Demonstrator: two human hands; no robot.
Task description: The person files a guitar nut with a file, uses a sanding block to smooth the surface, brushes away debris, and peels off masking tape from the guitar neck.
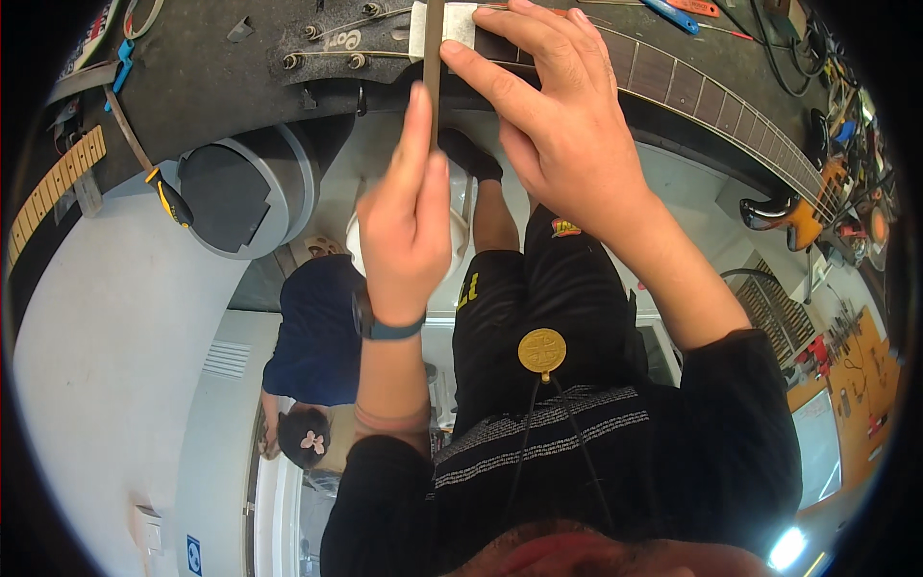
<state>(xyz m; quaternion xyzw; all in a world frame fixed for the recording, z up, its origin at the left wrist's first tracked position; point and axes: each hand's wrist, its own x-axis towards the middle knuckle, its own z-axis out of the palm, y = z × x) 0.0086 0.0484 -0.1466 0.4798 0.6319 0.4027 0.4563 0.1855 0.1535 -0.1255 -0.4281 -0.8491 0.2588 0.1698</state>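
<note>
We count one guitar (pixel 663 77) on one bench (pixel 216 82), four tuners (pixel 358 62) showing, one file (pixel 435 67) across the guitar's white tape (pixel 461 27). Left hand (pixel 409 216) pinches the file; right hand (pixel 567 125) spreads over tape. One grey bin (pixel 279 197), we can't tell contents.

My left forearm (pixel 392 389) runs almost straight toward twelve o'clock, the left wrist (pixel 396 310) nearly in line with it. My left hand (pixel 409 226) sits at eleven, slightly blurred, fingers closed in a grip and one fingertip aimed at twelve. From four o'clock, my right forearm (pixel 687 264) slants toward eleven. My right hand (pixel 572 130) lies at one, back up, fingers a little spread, the index finger (pixel 495 79) stretched toward ten.
</note>
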